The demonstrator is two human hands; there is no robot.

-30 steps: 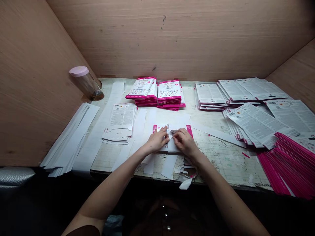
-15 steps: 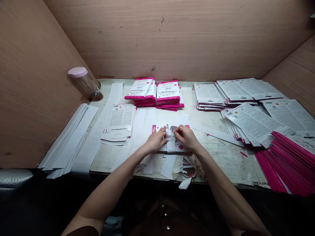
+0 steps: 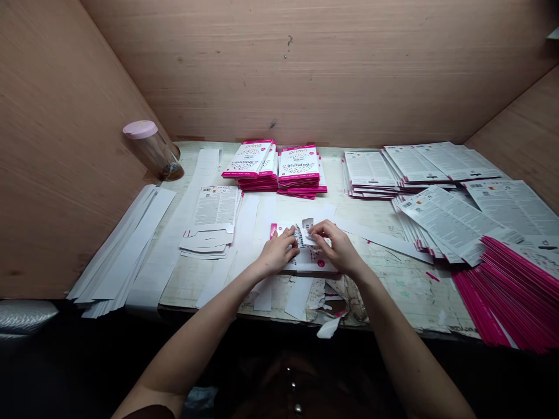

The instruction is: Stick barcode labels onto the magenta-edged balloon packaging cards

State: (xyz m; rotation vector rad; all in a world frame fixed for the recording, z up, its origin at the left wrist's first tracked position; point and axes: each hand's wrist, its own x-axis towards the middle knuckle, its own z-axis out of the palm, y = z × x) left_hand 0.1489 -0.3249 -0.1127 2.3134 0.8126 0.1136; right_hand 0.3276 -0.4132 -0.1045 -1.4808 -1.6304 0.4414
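A white and pink printed packet [image 3: 305, 266] lies crosswise at the front of the table, partly covered by my hands. My left hand [image 3: 279, 251] rests on its left part, fingers spread and lightly bent, pressing it down with nothing gripped. Between the thumb and fingers of my right hand [image 3: 334, 244] is a white paper strip [image 3: 309, 236], pinched and lifted over the packet's middle. The strip's upper end, with grey print, sticks up beyond my fingers.
White paper strips [image 3: 126, 250] lie piled at left, beside a stack of printed cards [image 3: 213, 212]. Pink-edged packets [image 3: 299, 166] stand stacked at the back. More cards [image 3: 463, 218] and a fanned pink pile [image 3: 506, 291] fill the right. A lidded bottle [image 3: 152, 151] leans at back left.
The paper strip that ran down over the packet's front edge has been raised off it by my right hand, baring the printed face. My left hand has stayed nearly still.
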